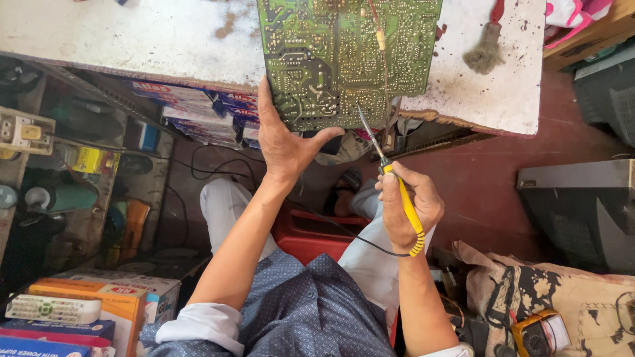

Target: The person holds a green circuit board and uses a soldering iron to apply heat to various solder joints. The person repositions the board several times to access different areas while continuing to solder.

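Two hands busy | left hand (286, 147) grips circuit board (347, 56) lower edge | right hand (409, 206) pinches soldering iron (391, 180), tip on board

Single head-worn view, straight down from close above the lap, toward the white workbench (132, 36) edge.

A worn bristle brush with a red handle (486, 46) lies far right on the stained white tabletop (132, 33); a white remote control (53, 309) rests on stacked cardboard boxes (106, 297) near left.
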`<act>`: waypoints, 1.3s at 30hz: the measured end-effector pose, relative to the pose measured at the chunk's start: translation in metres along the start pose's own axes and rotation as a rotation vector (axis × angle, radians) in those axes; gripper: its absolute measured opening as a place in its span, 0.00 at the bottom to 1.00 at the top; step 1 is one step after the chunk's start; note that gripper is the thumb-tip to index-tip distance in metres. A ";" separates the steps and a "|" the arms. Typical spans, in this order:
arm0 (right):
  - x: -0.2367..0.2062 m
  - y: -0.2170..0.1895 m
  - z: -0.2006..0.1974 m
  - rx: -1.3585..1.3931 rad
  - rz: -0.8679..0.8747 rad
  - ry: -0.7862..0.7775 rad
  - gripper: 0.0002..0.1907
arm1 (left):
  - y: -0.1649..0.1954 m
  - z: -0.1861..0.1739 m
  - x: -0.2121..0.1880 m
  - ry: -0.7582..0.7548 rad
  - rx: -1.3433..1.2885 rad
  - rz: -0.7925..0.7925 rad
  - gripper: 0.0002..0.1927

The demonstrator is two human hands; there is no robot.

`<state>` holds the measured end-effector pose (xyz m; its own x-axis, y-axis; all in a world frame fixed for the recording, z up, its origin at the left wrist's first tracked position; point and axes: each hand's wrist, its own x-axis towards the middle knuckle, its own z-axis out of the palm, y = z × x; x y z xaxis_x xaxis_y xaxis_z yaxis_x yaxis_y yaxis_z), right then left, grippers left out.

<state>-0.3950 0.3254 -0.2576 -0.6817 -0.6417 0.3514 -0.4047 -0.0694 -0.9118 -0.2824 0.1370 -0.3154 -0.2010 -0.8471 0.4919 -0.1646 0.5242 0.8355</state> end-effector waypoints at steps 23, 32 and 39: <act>0.024 0.101 -0.097 1.183 0.386 0.366 0.13 | -0.015 -0.012 0.002 -0.023 0.003 0.045 0.75; 0.029 0.168 -0.106 1.101 0.416 0.547 0.11 | -0.023 -0.017 0.001 -0.059 0.065 0.109 0.73; 0.025 0.128 -0.112 1.151 0.333 0.524 0.12 | -0.021 -0.017 0.001 -0.055 0.065 0.078 0.73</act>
<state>-0.5321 0.3857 -0.3417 -0.9081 -0.4007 -0.1221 0.4000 -0.7430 -0.5366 -0.2629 0.1238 -0.3281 -0.2682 -0.7986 0.5387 -0.2087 0.5941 0.7768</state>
